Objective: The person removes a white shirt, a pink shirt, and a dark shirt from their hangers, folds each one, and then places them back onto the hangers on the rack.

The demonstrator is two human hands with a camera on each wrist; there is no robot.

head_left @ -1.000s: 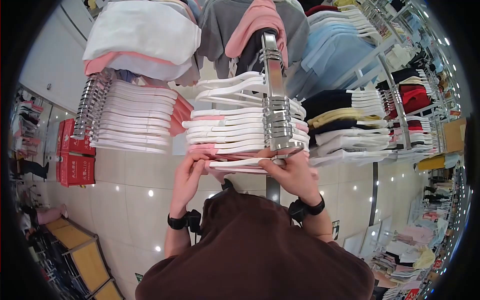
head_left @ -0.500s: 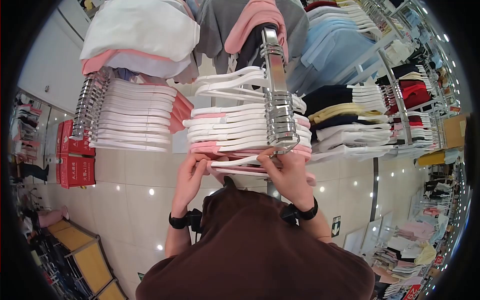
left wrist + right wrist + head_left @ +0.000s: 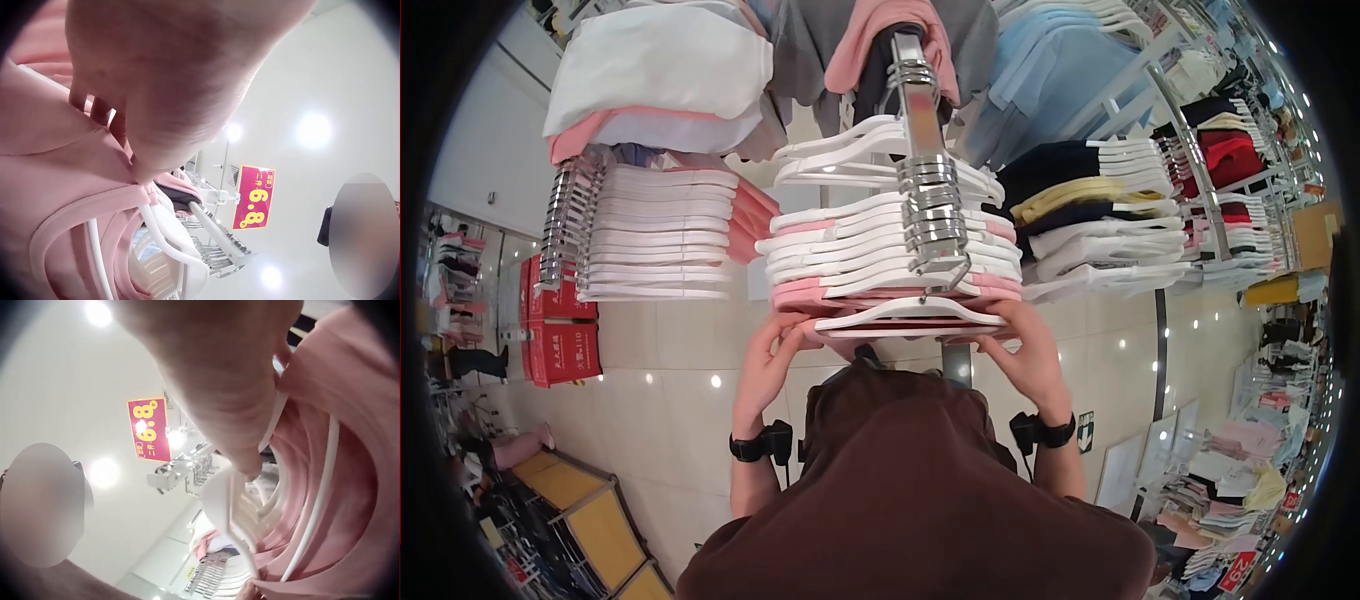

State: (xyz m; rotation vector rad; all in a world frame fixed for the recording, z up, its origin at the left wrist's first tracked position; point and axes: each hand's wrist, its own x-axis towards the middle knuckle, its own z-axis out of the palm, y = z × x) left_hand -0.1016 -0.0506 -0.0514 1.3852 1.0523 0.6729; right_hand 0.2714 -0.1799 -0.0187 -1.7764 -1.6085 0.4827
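A white clothes hanger (image 3: pixel 910 316) lies level before my chest, just below the front end of the metal rail (image 3: pixel 922 125). A pink shirt (image 3: pixel 50 178) is on it, and in the left wrist view its wide neckline opens round the white bars. My left hand (image 3: pixel 766 368) pinches the shirt's shoulder at the hanger's left end. At the other end, my right hand (image 3: pixel 1034 362) grips the hanger, thumb on the near side and fingers partly hidden behind. Several more white hangers (image 3: pixel 880 250) with pink and white clothes hang close behind.
On the left hangs another row of white hangers (image 3: pixel 660 235), with red boxes (image 3: pixel 565 350) on the floor beyond. Dark, yellow and white clothes (image 3: pixel 1090 215) hang at right. A red price sign (image 3: pixel 254 197) hangs overhead.
My right hand has moved from beside the hanger's hook, at the rail's end, out to the hanger's right end. The hanger now lies level. My left hand stays at the left end.
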